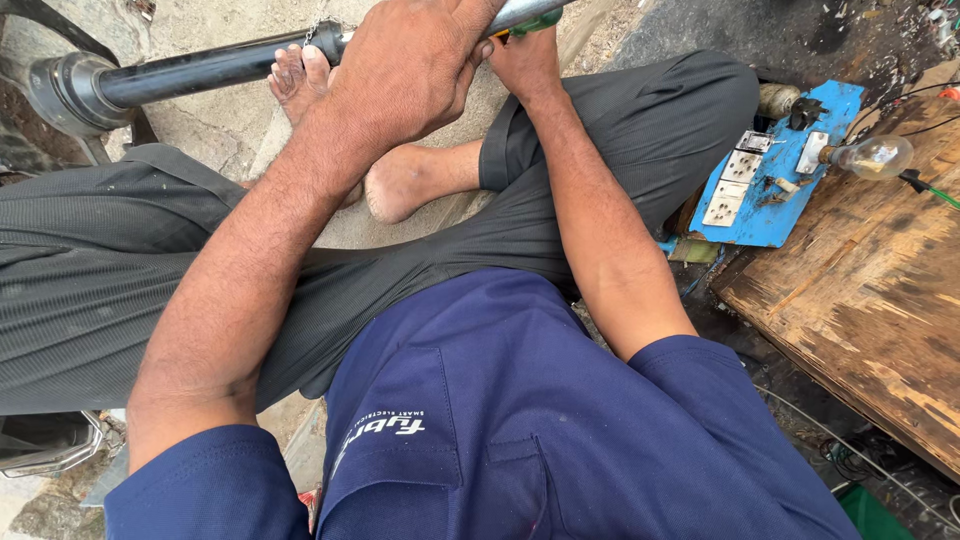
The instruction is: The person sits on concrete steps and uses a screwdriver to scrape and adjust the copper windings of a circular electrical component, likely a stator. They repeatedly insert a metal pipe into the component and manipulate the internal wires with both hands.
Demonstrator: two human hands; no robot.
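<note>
A blue board [775,170] fitted with white sockets [732,185] is laid against a worn wooden plank [870,290]. A clear bulb [878,156] is seen resting on the plank's upper edge.

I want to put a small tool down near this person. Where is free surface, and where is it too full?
The worn wooden board is bare below the light bulb. Some pale ground is open between the dark pipe and the knee. The blue switch panel is crowded with sockets, and the far right corner with wires. Both hands, left hand and right hand, grip the pipe.
</note>
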